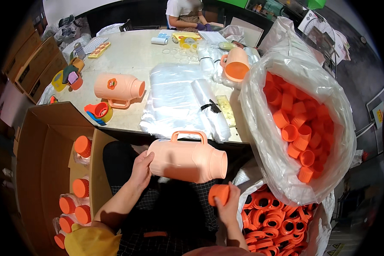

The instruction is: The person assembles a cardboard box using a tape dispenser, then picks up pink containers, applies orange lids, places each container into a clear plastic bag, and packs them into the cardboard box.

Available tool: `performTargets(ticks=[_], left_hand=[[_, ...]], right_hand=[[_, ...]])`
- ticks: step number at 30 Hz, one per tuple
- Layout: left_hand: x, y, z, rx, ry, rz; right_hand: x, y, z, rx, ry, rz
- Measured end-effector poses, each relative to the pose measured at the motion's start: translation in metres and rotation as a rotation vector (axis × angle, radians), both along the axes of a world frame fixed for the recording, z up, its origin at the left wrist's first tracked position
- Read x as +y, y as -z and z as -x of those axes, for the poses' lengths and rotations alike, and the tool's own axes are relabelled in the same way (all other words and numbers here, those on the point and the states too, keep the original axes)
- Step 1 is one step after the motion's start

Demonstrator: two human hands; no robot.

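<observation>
Across my lap lies a peach thermos jug (181, 160) on its side, its handle up and its open neck pointing right. My left hand (140, 170) is closed round the base end of it. Just below the neck, my right hand (229, 206) grips an orange cup-shaped lid (217, 194), apart from the jug. A second peach jug (117, 87) rests on its side on the table, with a flower sticker on its body. Another peach jug (237, 64) lies further back, its opening facing me.
At right, a plastic-lined sack (345, 128) holds many orange cups; below it a white bag (326, 222) holds orange rings. A cardboard box (38, 145) at left contains orange-capped jugs. Clear plastic bags (168, 94) and tape rolls (101, 110) lie on the table (128, 47). A person (185, 15) sits opposite.
</observation>
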State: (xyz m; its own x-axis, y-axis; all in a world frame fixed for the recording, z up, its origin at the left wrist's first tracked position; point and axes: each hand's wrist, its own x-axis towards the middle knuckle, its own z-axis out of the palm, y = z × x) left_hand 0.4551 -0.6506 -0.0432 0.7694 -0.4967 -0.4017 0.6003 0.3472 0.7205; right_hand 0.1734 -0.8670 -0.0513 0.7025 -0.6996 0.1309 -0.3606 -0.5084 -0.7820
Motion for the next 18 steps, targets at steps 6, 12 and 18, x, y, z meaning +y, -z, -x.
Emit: performTargets(ticks=[6, 12, 18], left_hand=[[0.006, -0.004, 0.007, -0.010, 0.035, -0.053], [0.015, -0.075, 0.039, -0.987, -0.069, -0.603], [-0.011, -0.093, -0.008, -0.660, 0.043, -0.218]], right_hand=[[-0.033, -0.064, -0.059, -0.532, -0.077, 0.154], [-0.022, -0.031, -0.107, -0.604, 0.079, -1.081], [-0.002, -0.010, -0.081, -0.623, -0.045, -0.781]])
